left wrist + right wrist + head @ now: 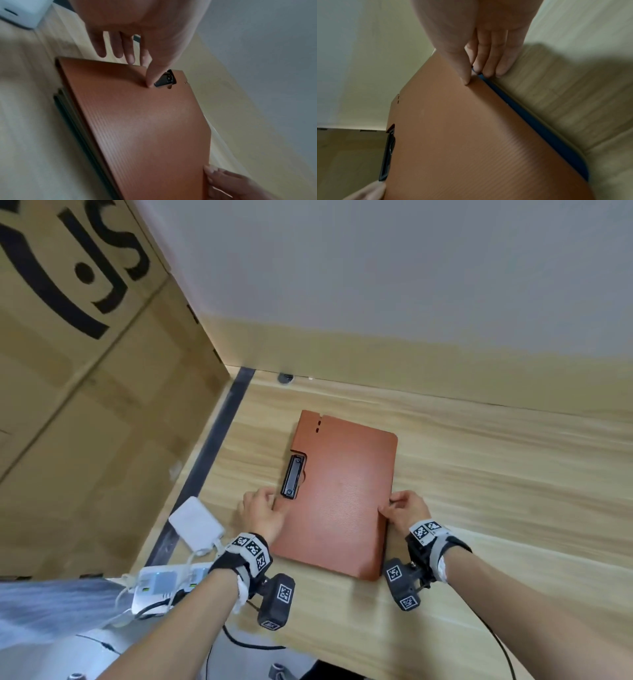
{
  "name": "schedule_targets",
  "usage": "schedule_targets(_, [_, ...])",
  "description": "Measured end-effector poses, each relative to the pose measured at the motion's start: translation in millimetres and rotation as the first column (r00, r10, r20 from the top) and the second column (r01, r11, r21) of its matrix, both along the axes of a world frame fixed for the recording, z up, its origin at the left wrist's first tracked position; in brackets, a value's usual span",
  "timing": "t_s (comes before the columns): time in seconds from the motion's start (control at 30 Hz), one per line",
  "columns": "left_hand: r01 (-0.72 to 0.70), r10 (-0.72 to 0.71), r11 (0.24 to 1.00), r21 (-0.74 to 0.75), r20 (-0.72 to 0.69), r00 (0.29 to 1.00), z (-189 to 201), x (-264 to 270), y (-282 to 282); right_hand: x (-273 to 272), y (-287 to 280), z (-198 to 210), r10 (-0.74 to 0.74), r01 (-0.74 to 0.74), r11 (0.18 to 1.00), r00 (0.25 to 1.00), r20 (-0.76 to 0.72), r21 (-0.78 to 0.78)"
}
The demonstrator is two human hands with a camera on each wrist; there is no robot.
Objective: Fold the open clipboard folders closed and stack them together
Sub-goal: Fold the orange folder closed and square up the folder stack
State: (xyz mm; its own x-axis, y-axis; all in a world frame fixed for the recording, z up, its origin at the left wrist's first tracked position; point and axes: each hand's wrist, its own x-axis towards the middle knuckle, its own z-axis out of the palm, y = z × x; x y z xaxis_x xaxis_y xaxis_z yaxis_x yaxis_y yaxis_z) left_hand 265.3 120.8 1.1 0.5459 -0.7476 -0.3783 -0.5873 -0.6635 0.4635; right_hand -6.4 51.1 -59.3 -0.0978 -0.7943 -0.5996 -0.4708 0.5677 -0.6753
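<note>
Head view gives me the clearest read: a closed orange clipboard folder (339,498) lies flat on the light wooden desk (496,474), its long axis running away from me and a little to the right. A black clip (292,477) sits in a notch on its left edge. My left hand (262,517) is at that left edge just below the clip, and my right hand (406,510) is at the opposite right edge, so the folder sits between the two.

From the left wrist camera I see my left thumb (152,75) pressed down on the orange cover right beside the clip, while the other fingers (120,46) reach past the folder's edge, fairly straight and apart; I would call this hand unclenched, pressing rather than gripping. Under the orange cover on its near side, dark edges of further folders (68,115) show, stacked beneath it.

From the right wrist camera my right thumb (462,70) lies on top of the orange cover and the fingers (496,63) come down along its side edge, pinching the cover between thumb and fingers. A blue folder edge (522,115) runs directly under the orange one along that side, touching it.

Off to the left, at the desk's corner, a white power bank (195,523) rests with a cable leading to a white power strip (161,583). A large cardboard box (85,371) stands at the left beyond the desk edge.
</note>
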Motion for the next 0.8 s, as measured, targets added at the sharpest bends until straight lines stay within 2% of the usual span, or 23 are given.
schedule_targets(0.13, [0.014, 0.0, 0.993, 0.117, -0.12, 0.993, -1, 8, -27, 5, 3, 7, 0.005, -0.01, 0.999, 0.996, -0.09, -0.053])
schedule_targets(0.2, [0.031, 0.006, 0.988, 0.152, -0.24, 0.971, -1, 7, -44, 6, 1, 9, 0.0, -0.005, 0.998, 0.997, -0.077, -0.059])
schedule_targets(0.3, [-0.007, 0.096, 0.978, 0.207, -0.426, 0.9, -10, 5, -69, 9, -6, 17, -0.03, 0.03, 0.999, 1.0, -0.004, 0.032])
schedule_targets(0.4, [-0.057, 0.168, 0.968, 0.244, -0.463, 0.87, -19, 1, -87, 7, -17, 18, -0.141, 0.122, 0.979, 0.984, 0.113, 0.165])
schedule_targets(0.53, [-0.062, 0.2, 0.965, 0.254, -0.563, 0.802, -23, 0, -92, -1, -29, 11, -0.187, 0.135, 0.953, 0.966, 0.178, 0.272])
schedule_targets(0.7, [-0.034, 0.274, 0.937, 0.347, -0.673, 0.687, -32, 3, -94, -23, -27, -18, -0.212, 0.137, 0.936, 0.954, 0.212, 0.323])
schedule_targets(0.8, [0.035, 0.254, 0.928, 0.372, -0.697, 0.67, -18, -16, -87, -30, -17, 10, -0.175, 0.122, 0.952, 0.97, 0.171, 0.282])
